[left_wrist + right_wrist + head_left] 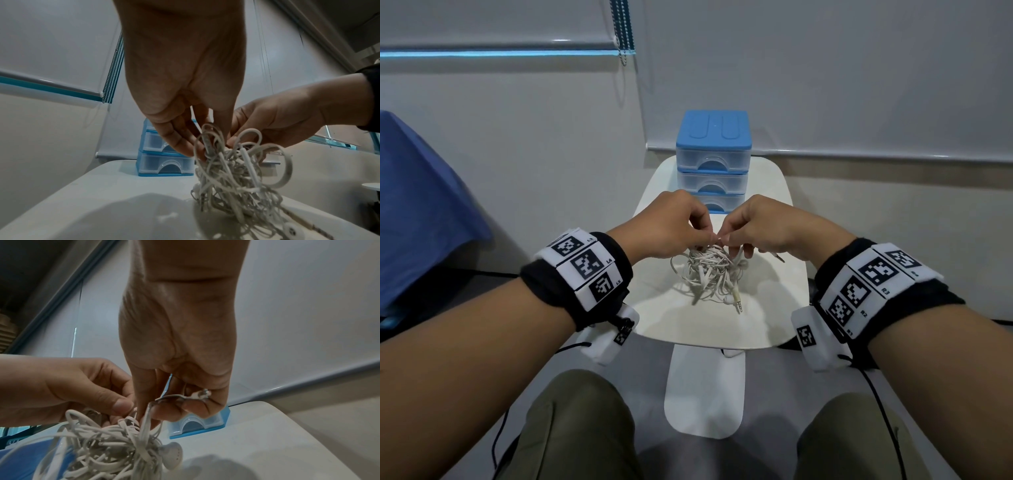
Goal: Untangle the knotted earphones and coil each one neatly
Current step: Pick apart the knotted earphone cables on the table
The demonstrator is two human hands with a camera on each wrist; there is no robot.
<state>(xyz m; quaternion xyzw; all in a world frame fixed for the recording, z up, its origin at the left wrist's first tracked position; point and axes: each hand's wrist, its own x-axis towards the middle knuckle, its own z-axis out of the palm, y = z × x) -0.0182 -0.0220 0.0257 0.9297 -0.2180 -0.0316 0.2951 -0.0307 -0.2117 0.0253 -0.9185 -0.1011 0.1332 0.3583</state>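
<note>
Head view, earphones: a knotted clump of thin white earphones (707, 274) sits mid-table, its top lifted toward the hands; metal jack plugs poke out at the near side and the right.
Head view, left hand: the left hand (661, 228) is above the clump's left side, thumb and forefinger pinched on a strand.
Head view, right hand: the right hand (767, 226) mirrors it from the right, fingertips nearly meeting the left's, also pinching cord.
Head view, table: a smooth, pale, rounded table (784, 308) carries the clump.
Head view, drawers: a small drawer unit (713, 161) of clear plastic with a glossy blue lid stands at the far edge, three drawers with arched handles.
Head view, wrists: black fabric bands with white blocks of square printed codes.

Left wrist view, left hand: fingers (174, 139) point down, curled into flat, ribbon-like loops at the tangle's top.
Left wrist view, tangle: dense, matte white; a round earbud lies on the table at the near right.

Right wrist view, right hand: thumb and curled fingers (197, 407) clamp a cord, its small end piece jutting beside the thumb.
Right wrist view, earbud: one smooth, rounded earbud (172, 454) with a perforated face hangs at the tangle's right.
</note>
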